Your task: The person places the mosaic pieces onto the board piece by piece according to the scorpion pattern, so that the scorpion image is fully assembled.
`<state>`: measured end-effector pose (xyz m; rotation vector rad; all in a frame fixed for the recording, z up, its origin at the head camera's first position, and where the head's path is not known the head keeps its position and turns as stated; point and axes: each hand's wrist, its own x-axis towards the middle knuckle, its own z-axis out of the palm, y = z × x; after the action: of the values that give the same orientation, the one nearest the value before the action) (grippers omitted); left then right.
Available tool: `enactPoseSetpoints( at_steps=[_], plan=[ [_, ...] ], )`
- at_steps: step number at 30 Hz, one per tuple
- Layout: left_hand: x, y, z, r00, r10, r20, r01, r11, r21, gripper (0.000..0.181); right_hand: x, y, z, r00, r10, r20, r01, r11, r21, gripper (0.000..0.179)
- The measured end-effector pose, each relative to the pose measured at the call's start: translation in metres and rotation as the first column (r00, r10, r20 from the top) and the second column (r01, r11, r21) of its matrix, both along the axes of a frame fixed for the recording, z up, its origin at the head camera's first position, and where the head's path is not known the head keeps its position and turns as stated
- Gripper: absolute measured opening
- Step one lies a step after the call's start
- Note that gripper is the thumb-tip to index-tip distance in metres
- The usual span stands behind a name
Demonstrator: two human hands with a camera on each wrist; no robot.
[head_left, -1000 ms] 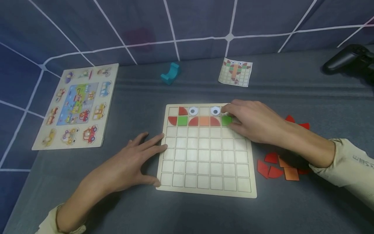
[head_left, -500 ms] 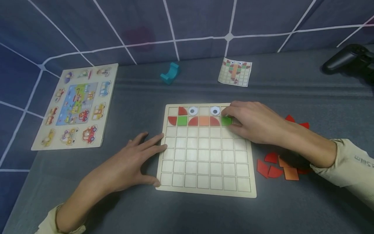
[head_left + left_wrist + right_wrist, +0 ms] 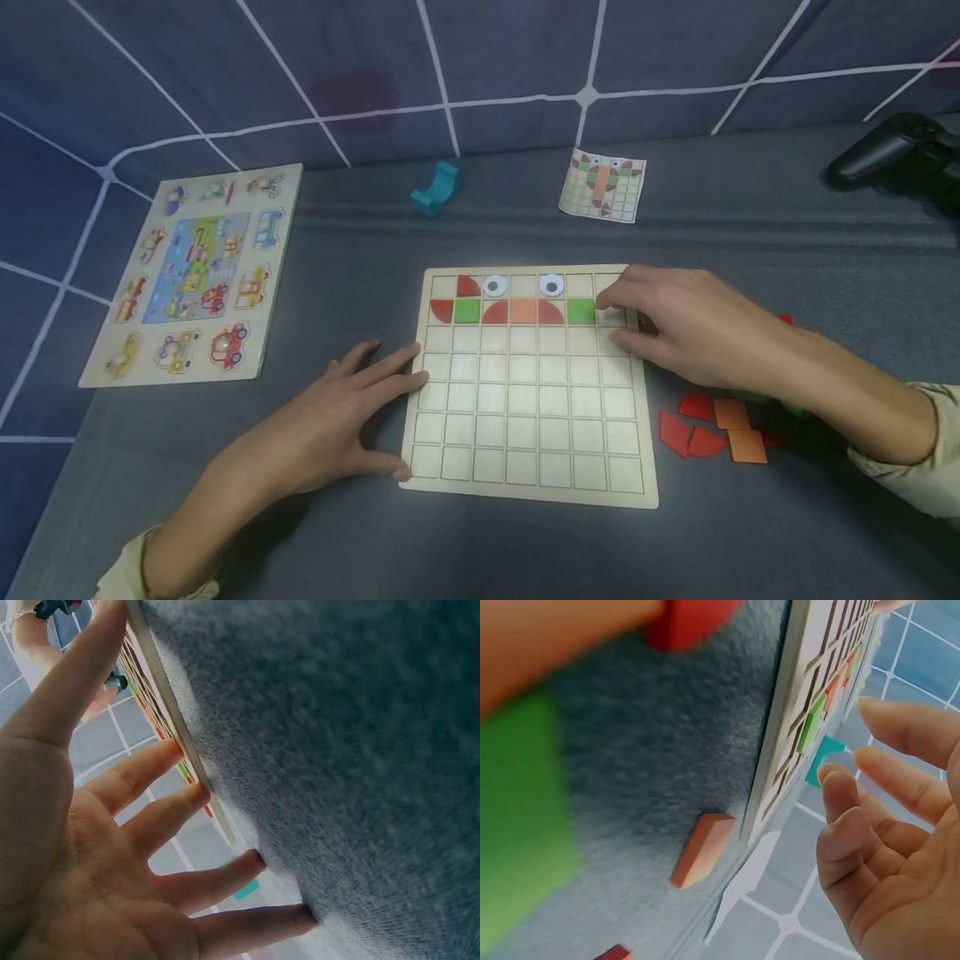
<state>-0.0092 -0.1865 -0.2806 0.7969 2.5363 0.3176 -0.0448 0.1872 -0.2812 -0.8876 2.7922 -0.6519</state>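
A wooden grid board lies on the dark cloth. Its top two rows bear red quarter-circle tiles, two eye tiles, an orange square tile and green square tiles. My left hand is spread along the board's left side; in the left wrist view, some fingertips touch the board's edge. Over the board's upper right corner hovers my right hand, thumb and index finger apart. The right wrist view shows nothing between those fingers, which are loosely bent.
Loose red tiles and orange tiles lie right of the board, partly under the right forearm. Behind it are a printed pattern card and a teal curved piece. A vehicle puzzle lies left, a black controller far right.
My right hand has drawn back to the right from the second green tile, uncovering it and the cell above. My left hand has stayed in place.
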Motion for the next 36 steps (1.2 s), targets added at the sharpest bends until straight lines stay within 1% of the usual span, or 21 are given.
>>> enactPoseSetpoints(
  at_steps=[7,10,13,17,20,23,24,27,31,33,36],
  plan=[
    [0.000,0.000,0.001,1.000,-0.003,0.002,0.003,1.000,0.000,0.093,0.020,0.015,-0.005,0.999,-0.034,0.026,0.033,0.999,0.040,0.031],
    [-0.001,0.001,0.002,1.000,-0.008,0.001,0.008,1.000,0.001,0.093,0.029,0.025,-0.008,0.998,-0.052,0.033,0.050,0.998,0.049,0.033],
    [-0.001,0.002,0.002,1.000,-0.005,0.002,0.005,1.000,0.000,0.093,0.036,0.035,-0.011,0.997,-0.071,0.044,0.067,0.995,0.079,0.035],
    [-0.001,0.002,0.003,1.000,-0.001,0.005,0.001,1.000,-0.003,0.093,0.045,0.047,-0.016,0.997,-0.060,0.041,0.055,0.993,0.104,0.035],
    [-0.001,0.002,0.003,1.000,-0.001,0.007,0.001,1.000,-0.003,0.093,0.053,0.053,-0.018,0.999,-0.034,0.004,0.033,0.995,0.091,0.029],
    [-0.001,0.002,0.003,1.000,0.000,0.007,0.000,1.000,-0.002,0.093,0.060,0.056,-0.020,1.000,-0.017,-0.003,0.017,0.998,0.062,0.026],
    [-0.001,0.002,0.003,1.000,0.000,0.006,0.000,1.000,-0.002,0.093,0.061,0.057,-0.020,1.000,-0.013,-0.012,0.014,0.998,0.058,0.027],
    [-0.001,0.002,0.003,1.000,0.002,0.007,-0.002,1.000,-0.003,0.094,0.066,0.060,-0.022,1.000,-0.003,-0.008,0.003,0.999,0.042,0.030],
    [-0.001,0.002,0.003,1.000,0.005,0.011,-0.005,1.000,-0.002,0.094,0.068,0.062,-0.026,0.999,0.008,-0.049,-0.006,1.000,0.024,0.036],
    [-0.001,0.001,0.002,1.000,0.004,0.011,-0.004,1.000,-0.003,0.094,0.068,0.062,-0.027,0.998,0.010,-0.068,-0.010,1.000,0.012,0.037],
    [0.000,0.001,0.002,1.000,0.003,0.014,-0.003,1.000,-0.006,0.094,0.069,0.061,-0.029,0.997,0.009,-0.072,-0.008,1.000,0.009,0.036]
  ],
)
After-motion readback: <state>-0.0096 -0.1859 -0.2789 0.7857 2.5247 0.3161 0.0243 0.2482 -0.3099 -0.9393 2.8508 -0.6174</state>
